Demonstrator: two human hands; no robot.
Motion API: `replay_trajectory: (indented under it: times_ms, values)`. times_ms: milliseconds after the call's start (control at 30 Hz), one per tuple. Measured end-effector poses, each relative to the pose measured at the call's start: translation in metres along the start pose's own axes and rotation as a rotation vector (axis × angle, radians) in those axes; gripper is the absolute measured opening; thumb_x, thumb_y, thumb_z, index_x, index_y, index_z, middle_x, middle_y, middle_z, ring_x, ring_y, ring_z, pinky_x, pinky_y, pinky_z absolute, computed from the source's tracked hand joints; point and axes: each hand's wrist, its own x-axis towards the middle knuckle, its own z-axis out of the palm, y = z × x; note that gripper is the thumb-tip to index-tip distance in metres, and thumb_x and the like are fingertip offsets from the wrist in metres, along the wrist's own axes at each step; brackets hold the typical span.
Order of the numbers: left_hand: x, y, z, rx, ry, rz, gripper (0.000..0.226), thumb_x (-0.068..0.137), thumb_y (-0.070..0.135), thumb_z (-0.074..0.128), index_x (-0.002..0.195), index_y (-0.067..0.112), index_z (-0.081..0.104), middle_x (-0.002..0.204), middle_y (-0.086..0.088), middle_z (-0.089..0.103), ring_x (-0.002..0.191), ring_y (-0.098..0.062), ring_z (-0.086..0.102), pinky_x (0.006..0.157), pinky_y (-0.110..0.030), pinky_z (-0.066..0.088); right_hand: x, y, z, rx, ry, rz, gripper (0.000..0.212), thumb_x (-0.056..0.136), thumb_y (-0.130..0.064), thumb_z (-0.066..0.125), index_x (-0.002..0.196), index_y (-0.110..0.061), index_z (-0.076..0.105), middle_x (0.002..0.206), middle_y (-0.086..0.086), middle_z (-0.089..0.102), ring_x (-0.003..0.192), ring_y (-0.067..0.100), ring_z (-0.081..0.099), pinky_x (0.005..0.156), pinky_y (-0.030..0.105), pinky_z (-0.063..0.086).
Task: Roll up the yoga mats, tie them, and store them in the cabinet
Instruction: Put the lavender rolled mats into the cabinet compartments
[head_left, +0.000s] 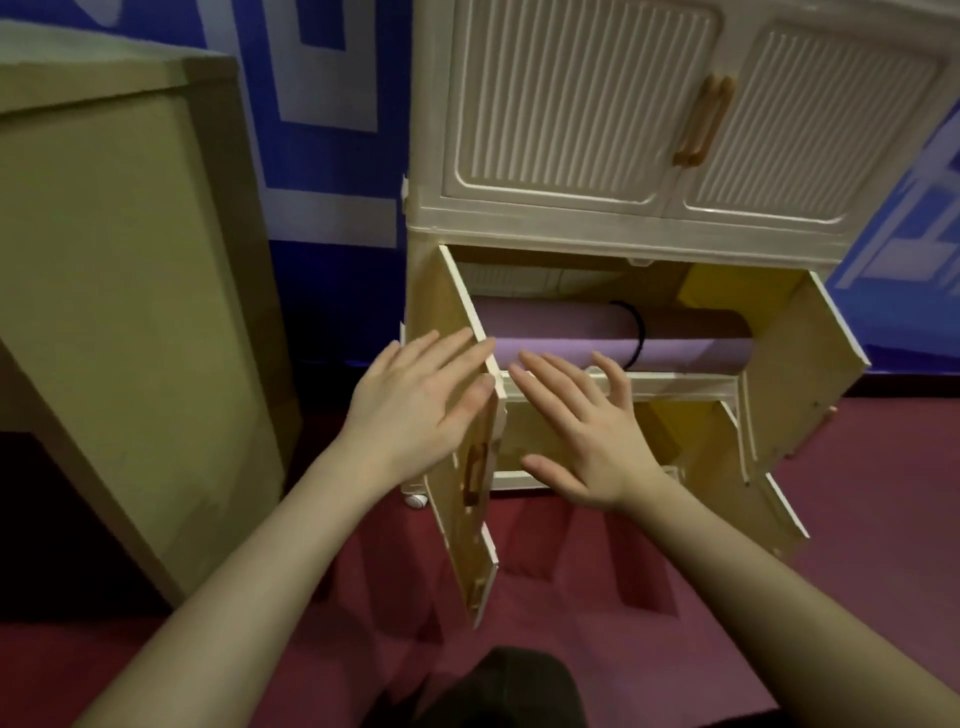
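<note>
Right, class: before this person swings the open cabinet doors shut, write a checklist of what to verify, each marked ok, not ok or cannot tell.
1. Rolled purple yoga mat lies on the shelf inside the cream plastic cabinet: ok.
2. Black tie band wraps the mat: ok.
3. Mat's right end is behind the door line: cannot tell.
4. Left hand is open against the left door: ok.
5. Right hand is clear of the doorway: not ok, it hovers in front of the opening.
6. Right door is swung wide, nothing blocking it: ok.
</note>
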Motion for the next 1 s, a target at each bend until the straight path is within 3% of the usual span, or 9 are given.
replay_trajectory:
  times_ms: [267, 367, 467, 633, 767, 867, 1000]
  values:
    - [0.059, 0.042, 0.068, -0.043, 0.007, 0.123, 0.059, 0.091, 0.050, 0.014, 0.149, 0.038, 0.017, 0.158, 0.011, 0.013, 0.147, -0.015, 0.006, 0.117, -0.038, -0.001, -0.062, 0.051, -0.013, -0.065, -0.012, 0.158, 0.060, 0.098, -0.056, 0.025, 0.146, -0.019, 0.032, 0.152, 0.003, 0.035, 0.138, 0.015, 0.036, 0.106, 0.045, 0.021]
    - [0.089, 0.058, 0.097, -0.001, 0.074, 0.119, 0.059, 0.092, 0.044, 0.028, 0.149, 0.032, 0.023, 0.157, 0.001, 0.023, 0.144, -0.026, 0.019, 0.115, -0.045, 0.015, -0.064, 0.083, 0.003, -0.145, 0.017, 0.224, 0.055, 0.100, -0.050, 0.026, 0.143, -0.018, 0.036, 0.149, 0.008, 0.041, 0.133, 0.018, 0.040, 0.105, 0.042, 0.023]
    - [0.123, 0.065, 0.131, 0.046, 0.220, 0.148, 0.056, 0.090, 0.035, 0.044, 0.145, 0.024, 0.036, 0.146, -0.009, 0.038, 0.131, -0.034, 0.034, 0.101, -0.052, 0.038, -0.058, 0.129, 0.029, -0.223, 0.076, 0.249, 0.054, 0.100, -0.050, 0.026, 0.143, -0.019, 0.037, 0.146, 0.009, 0.039, 0.129, 0.023, 0.040, 0.102, 0.041, 0.025]
    - [0.179, 0.078, 0.169, 0.056, 0.343, 0.092, 0.064, 0.083, 0.023, 0.064, 0.142, 0.015, 0.043, 0.132, -0.011, 0.029, 0.118, -0.032, 0.033, 0.096, -0.050, 0.044, -0.041, 0.213, 0.067, -0.305, 0.063, 0.200, 0.054, 0.099, -0.053, 0.027, 0.144, -0.025, 0.034, 0.143, 0.007, 0.035, 0.126, 0.027, 0.038, 0.097, 0.041, 0.028]
    - [0.216, 0.078, 0.169, 0.104, 0.183, 0.051, 0.068, 0.082, 0.022, 0.066, 0.144, 0.016, 0.039, 0.126, -0.013, 0.036, 0.117, -0.030, 0.037, 0.091, -0.045, 0.048, -0.014, 0.246, 0.079, -0.184, -0.020, 0.274, 0.056, 0.096, -0.050, 0.033, 0.143, -0.020, 0.040, 0.140, 0.006, 0.041, 0.122, 0.029, 0.040, 0.095, 0.044, 0.029]
    - [0.236, 0.071, 0.158, 0.169, -0.028, 0.025, 0.072, 0.079, 0.021, 0.068, 0.145, 0.019, 0.038, 0.129, -0.015, 0.050, 0.123, -0.033, 0.045, 0.101, -0.046, 0.041, 0.016, 0.269, 0.078, -0.067, -0.250, 0.241, 0.058, 0.092, -0.046, 0.034, 0.139, -0.015, 0.049, 0.142, 0.002, 0.050, 0.122, 0.029, 0.051, 0.096, 0.044, 0.040]
    - [0.249, 0.074, 0.130, 0.217, -0.234, -0.028, 0.071, 0.079, 0.022, 0.069, 0.144, 0.017, 0.040, 0.136, -0.011, 0.052, 0.126, -0.030, 0.048, 0.109, -0.044, 0.032, 0.038, 0.284, 0.067, 0.025, -0.445, 0.162, 0.054, 0.087, -0.042, 0.037, 0.133, -0.022, 0.056, 0.139, -0.003, 0.054, 0.119, 0.028, 0.057, 0.096, 0.048, 0.044]
